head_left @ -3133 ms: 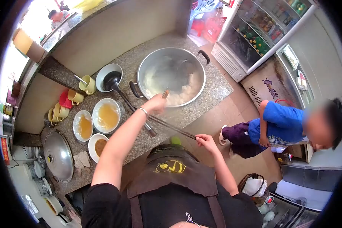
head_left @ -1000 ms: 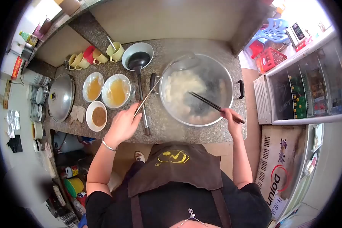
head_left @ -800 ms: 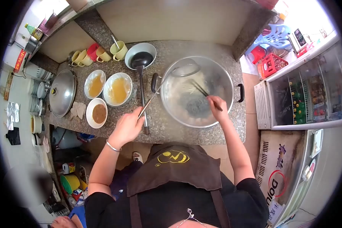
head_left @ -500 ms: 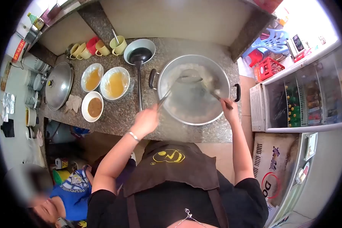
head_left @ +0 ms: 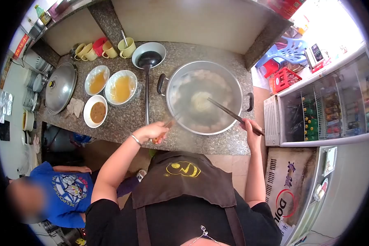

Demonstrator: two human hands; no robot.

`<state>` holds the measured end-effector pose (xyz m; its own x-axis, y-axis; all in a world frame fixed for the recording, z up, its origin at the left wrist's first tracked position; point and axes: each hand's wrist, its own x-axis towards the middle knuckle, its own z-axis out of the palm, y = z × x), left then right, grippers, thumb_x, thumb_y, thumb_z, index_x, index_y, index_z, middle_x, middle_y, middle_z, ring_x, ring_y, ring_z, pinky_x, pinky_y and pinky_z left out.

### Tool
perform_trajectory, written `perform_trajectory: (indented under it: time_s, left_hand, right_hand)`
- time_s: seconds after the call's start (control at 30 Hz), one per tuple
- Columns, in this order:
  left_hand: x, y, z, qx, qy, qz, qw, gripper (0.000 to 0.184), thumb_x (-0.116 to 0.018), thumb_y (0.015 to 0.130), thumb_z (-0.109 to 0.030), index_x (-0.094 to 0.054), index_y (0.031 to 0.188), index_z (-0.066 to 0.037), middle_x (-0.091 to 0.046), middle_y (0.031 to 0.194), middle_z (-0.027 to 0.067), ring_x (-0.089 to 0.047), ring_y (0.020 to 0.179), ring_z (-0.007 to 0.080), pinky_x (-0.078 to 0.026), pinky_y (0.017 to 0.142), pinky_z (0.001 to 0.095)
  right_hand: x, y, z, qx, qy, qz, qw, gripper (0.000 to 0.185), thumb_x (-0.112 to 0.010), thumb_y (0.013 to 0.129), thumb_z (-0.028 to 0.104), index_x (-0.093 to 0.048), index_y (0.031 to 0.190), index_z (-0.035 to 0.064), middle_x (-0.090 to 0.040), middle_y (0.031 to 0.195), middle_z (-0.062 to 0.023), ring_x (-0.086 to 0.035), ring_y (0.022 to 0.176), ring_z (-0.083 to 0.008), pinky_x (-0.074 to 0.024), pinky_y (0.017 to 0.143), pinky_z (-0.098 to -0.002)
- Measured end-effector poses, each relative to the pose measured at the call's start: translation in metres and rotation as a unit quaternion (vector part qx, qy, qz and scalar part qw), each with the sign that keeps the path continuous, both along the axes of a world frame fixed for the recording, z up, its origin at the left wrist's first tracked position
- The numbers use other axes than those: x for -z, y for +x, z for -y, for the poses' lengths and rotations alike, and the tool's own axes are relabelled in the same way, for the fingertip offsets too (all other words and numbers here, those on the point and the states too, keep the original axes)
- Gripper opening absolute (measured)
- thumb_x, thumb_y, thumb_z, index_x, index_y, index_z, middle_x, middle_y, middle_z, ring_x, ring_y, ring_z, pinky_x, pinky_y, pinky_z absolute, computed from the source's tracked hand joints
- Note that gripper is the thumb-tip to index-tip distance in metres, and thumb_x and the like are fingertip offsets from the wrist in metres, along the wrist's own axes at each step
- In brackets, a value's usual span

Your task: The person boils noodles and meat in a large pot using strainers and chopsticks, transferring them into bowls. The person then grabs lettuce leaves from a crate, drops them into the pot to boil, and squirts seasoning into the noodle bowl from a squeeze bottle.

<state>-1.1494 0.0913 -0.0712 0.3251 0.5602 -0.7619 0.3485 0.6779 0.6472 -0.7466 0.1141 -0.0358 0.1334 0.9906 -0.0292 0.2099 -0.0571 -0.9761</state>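
Drew right grip (head_left: 252, 131) back from pot (head_left: 205, 66) since earlier, pinching chopsticks (head_left: 228, 111) with tips at noodles (head_left: 200, 102); clasping strainer handle (head_left: 171, 121) in left grip (head_left: 152, 132).

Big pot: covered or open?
Open. Nothing covers the big pot; the chopsticks in the right hand reach inside. A metal lid sits apart on the counter.

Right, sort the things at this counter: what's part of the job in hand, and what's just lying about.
Apparently in use:
pot holding pale food
chopsticks in the right hand
handled tool in the left hand

Apparently lying about:
black ladle in a pale bowl
domed lid
crumpled cloth
row of cups
three filled bowls, role unclear
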Motion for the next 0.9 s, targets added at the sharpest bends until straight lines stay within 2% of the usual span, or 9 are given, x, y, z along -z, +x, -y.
perform_trajectory:
  time_s: [0.07, 0.23, 0.33, 0.4, 0.53, 0.63, 0.7, 0.83, 0.9]
  left_hand:
    - [-0.012, -0.017, 0.005, -0.104, -0.081, 0.179, 0.975, 0.016, -0.046, 0.094, -0.019, -0.045, 0.092, -0.003, -0.052, 0.070, 0.0035, -0.048, 0.046, 0.0091, -0.041, 0.039, 0.0235]
    - [0.004, -0.028, 0.019, -0.182, -0.142, 0.299, 0.926, 0.015, -0.046, 0.093, -0.019, -0.046, 0.093, -0.004, -0.053, 0.071, 0.0036, -0.048, 0.047, 0.0091, -0.042, 0.039, 0.0229]
    - [-0.018, -0.016, 0.022, -0.131, -0.049, 0.140, 0.980, 0.013, -0.048, 0.091, -0.016, -0.048, 0.091, -0.002, -0.055, 0.068, 0.0044, -0.053, 0.050, 0.0104, -0.042, 0.040, 0.0230]
    - [-0.035, -0.006, 0.023, 0.091, 0.096, -0.125, 0.983, 0.017, -0.045, 0.091, -0.016, -0.049, 0.091, 0.000, -0.056, 0.068, 0.0064, -0.058, 0.054, 0.0155, -0.046, 0.044, 0.0302]
    - [-0.046, 0.000, 0.026, 0.224, 0.250, -0.279, 0.900, 0.023, -0.042, 0.092, -0.019, -0.050, 0.091, 0.002, -0.057, 0.069, 0.0087, -0.061, 0.057, 0.0191, -0.049, 0.049, 0.0355]
    - [-0.046, -0.007, 0.012, 0.223, 0.131, -0.214, 0.942, 0.023, -0.043, 0.092, -0.020, -0.051, 0.090, 0.002, -0.058, 0.069, 0.0074, -0.060, 0.056, 0.0174, -0.049, 0.050, 0.0339]
    - [-0.015, -0.026, 0.009, 0.052, 0.025, -0.004, 0.998, 0.020, -0.044, 0.091, -0.019, -0.052, 0.089, 0.000, -0.059, 0.071, 0.0053, -0.059, 0.055, 0.0159, -0.050, 0.050, 0.0326]
    - [-0.004, -0.051, 0.021, -0.090, -0.065, 0.193, 0.975, 0.016, -0.047, 0.091, -0.018, -0.049, 0.087, -0.002, -0.058, 0.074, 0.0029, -0.054, 0.051, 0.0097, -0.047, 0.044, 0.0249]
    - [-0.006, -0.051, 0.025, -0.108, -0.065, 0.200, 0.972, 0.016, -0.046, 0.091, -0.017, -0.048, 0.089, -0.002, -0.057, 0.073, 0.0029, -0.052, 0.050, 0.0081, -0.045, 0.043, 0.0223]
  right_hand:
    - [-0.016, 0.005, 0.001, -0.004, 0.012, 0.043, 0.999, 0.022, -0.052, 0.091, 0.013, -0.063, 0.096, -0.0056, -0.064, 0.089, -0.0117, -0.064, 0.079, -0.0187, -0.0525, 0.075, -0.0289]
    - [-0.049, 0.007, -0.008, 0.033, 0.061, 0.025, 0.997, 0.019, -0.053, 0.090, 0.011, -0.064, 0.092, -0.0040, -0.064, 0.079, -0.0085, -0.060, 0.073, -0.0121, -0.0480, 0.069, -0.0247]
    - [-0.027, -0.001, 0.000, -0.065, 0.050, 0.218, 0.972, 0.016, -0.055, 0.088, 0.010, -0.064, 0.090, -0.0026, -0.063, 0.074, -0.0062, -0.056, 0.069, -0.0090, -0.0441, 0.065, -0.0222]
    - [-0.002, -0.007, 0.007, -0.074, -0.002, 0.115, 0.991, 0.021, -0.053, 0.090, 0.013, -0.063, 0.094, -0.0052, -0.064, 0.085, -0.0091, -0.063, 0.078, -0.0158, -0.0508, 0.074, -0.0264]
    - [0.004, -0.009, 0.016, -0.035, 0.030, 0.003, 0.999, 0.023, -0.052, 0.091, 0.013, -0.061, 0.095, -0.0075, -0.063, 0.091, -0.0124, -0.063, 0.082, -0.0197, -0.0538, 0.077, -0.0299]
    - [0.007, -0.009, 0.017, -0.054, 0.053, 0.068, 0.995, 0.025, -0.052, 0.092, 0.015, -0.061, 0.096, -0.0079, -0.062, 0.091, -0.0130, -0.063, 0.083, -0.0197, -0.0541, 0.078, -0.0310]
    - [0.009, -0.011, 0.018, -0.076, 0.036, 0.036, 0.996, 0.025, -0.052, 0.092, 0.015, -0.060, 0.097, -0.0073, -0.062, 0.092, -0.0135, -0.063, 0.083, -0.0197, -0.0542, 0.078, -0.0314]
    - [-0.018, 0.004, 0.025, 0.011, 0.053, -0.010, 0.998, 0.024, -0.052, 0.092, 0.016, -0.061, 0.096, -0.0057, -0.063, 0.090, -0.0122, -0.063, 0.082, -0.0187, -0.0533, 0.074, -0.0287]
    - [-0.036, 0.013, 0.026, 0.032, 0.048, -0.016, 0.998, 0.025, -0.051, 0.092, 0.016, -0.061, 0.093, -0.0064, -0.063, 0.087, -0.0120, -0.063, 0.077, -0.0177, -0.0530, 0.074, -0.0290]
